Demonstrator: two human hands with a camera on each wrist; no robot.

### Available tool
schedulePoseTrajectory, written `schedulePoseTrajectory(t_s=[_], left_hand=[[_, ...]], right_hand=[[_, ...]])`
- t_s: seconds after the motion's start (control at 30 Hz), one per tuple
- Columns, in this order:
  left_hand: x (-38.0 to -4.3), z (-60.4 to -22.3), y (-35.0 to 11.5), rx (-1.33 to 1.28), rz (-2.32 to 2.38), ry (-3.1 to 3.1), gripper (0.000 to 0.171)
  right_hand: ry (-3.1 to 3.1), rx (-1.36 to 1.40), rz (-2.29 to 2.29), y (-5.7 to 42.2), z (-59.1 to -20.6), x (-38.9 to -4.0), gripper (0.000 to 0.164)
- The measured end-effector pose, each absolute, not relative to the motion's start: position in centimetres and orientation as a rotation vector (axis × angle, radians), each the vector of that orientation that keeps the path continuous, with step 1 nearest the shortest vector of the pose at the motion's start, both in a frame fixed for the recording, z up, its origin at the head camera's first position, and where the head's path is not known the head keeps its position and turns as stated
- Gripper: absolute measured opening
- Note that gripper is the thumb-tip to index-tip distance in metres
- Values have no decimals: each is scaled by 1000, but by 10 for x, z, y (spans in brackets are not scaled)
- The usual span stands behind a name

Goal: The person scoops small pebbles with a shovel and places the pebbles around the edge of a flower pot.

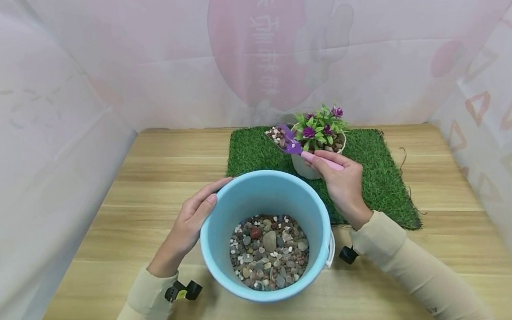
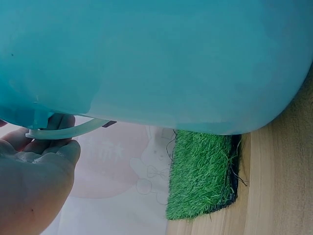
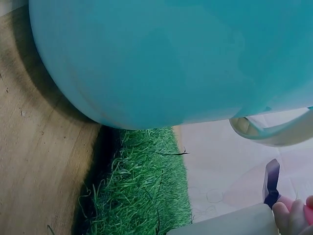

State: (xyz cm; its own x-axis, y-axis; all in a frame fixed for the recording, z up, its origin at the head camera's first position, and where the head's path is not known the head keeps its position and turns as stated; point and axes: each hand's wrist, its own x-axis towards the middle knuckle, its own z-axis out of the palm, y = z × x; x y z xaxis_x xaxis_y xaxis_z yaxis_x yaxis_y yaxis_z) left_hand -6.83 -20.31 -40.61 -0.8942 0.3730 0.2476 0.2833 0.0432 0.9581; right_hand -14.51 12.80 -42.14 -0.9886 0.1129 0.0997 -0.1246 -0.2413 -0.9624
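Observation:
My right hand (image 1: pixel 344 180) grips the pink handle of a small trowel (image 1: pixel 293 145) with a purple blade. Small white and reddish pebbles (image 1: pixel 277 136) lie on the blade. The trowel is level with the top of a white pot (image 1: pixel 306 167), in front of its purple-flowered plant (image 1: pixel 322 128), blade pointing left. My left hand (image 1: pixel 192 217) rests against the left rim of a light blue bucket (image 1: pixel 215 265), fingers stretched along its outside. Mixed stones (image 1: pixel 270 252) cover the bucket's bottom. In the left wrist view, the pale bucket handle (image 2: pixel 73 131) passes by the left fingers.
Under the pot lies a green artificial grass mat (image 1: pixel 377 185) with loose threads at its right edge. The bucket stands on a wooden table (image 1: pixel 147 174), partly in front of the mat. Printed pale fabric (image 1: pixel 176 85) hangs around the table's back and sides.

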Motion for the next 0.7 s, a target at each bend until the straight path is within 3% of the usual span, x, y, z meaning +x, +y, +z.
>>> schedulePoseTrajectory(t_s=[0.7], left_hand=[[-68, -407, -204, 709, 2018, 2214, 48]], right_hand=[[-1648, -20, 2432, 127, -420, -136, 36]])
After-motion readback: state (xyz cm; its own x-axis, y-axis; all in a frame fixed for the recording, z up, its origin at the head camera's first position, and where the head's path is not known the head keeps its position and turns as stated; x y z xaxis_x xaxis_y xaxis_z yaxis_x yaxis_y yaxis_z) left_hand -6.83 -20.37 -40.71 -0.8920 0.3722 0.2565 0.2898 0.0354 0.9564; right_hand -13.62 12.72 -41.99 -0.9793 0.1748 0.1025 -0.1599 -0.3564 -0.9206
